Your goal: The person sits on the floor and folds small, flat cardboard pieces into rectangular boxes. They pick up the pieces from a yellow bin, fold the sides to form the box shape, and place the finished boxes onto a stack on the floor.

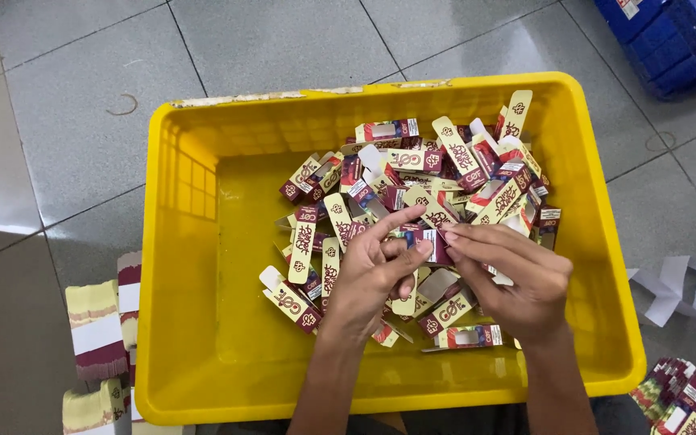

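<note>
**Two hands on one small carton over a yellow bin**

While both hands hover above the bin, they meet on a single small carton (pixel 427 242), maroon with a pale panel, held just over the heap. From seven o'clock comes the left hand (pixel 370 278), its thumb and fingers pinched together on the carton's left end, the forefinger stretched out along the top edge. From five o'clock comes the right hand (pixel 517 278), its fingertips (pixel 450 238) closed on the carton's right end, the other fingers laid flat and together.

Under and around the hands lies a loose pile of cartons (pixel 437 173) of the same kind, maroon and cream, some folded up and some with flaps open; it fills the bin from the centre out to one and two o'clock. The yellow bin (pixel 195 242) is bare along its nine o'clock side. It stands on a grey tiled floor (pixel 74 105).

Outside the bin, at eight o'clock, stand stacks of flat blanks (pixel 97 330). At four o'clock lies a white paper scrap (pixel 678 286), with a further bundle of cartons (pixel 677 399) at five o'clock. A blue crate (pixel 670 36) sits at one o'clock.
</note>
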